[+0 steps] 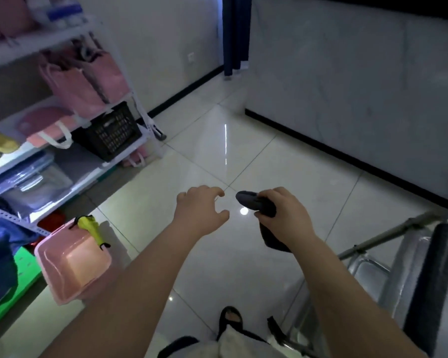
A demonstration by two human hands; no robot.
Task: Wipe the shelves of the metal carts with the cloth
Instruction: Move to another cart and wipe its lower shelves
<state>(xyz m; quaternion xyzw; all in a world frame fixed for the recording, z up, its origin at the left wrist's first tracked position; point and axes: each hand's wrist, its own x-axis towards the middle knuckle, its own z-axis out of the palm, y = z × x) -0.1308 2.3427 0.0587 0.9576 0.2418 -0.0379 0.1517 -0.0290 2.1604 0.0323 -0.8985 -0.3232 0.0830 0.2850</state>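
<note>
Right hand [282,214] grips a dark cloth [251,202], bunched in the fist with one rounded end poking out past the fingers and a tail hanging below the palm. Left hand [199,210] hovers just beside it, fingers loosely curved and apart, holding nothing. Both hang over bare floor [243,151]; the cart [370,272] stands at lower right, apart from the cloth, so no shelf is yet being wiped.

Likely hazards: the hanging tail may snag on the cart's rail [388,233] as the hand reaches in; a bunched cloth would meet the shelf on a small patch only and leave streaks; the cart may slide on the glossy tiles under a hard push.

Materials: cloth soft, matte, thick; cart bright tubular metal with a dark, padded-looking handle [435,275]; floor hard, glazed, reflective. A translucent pink tub [73,264] sits at left.
</note>
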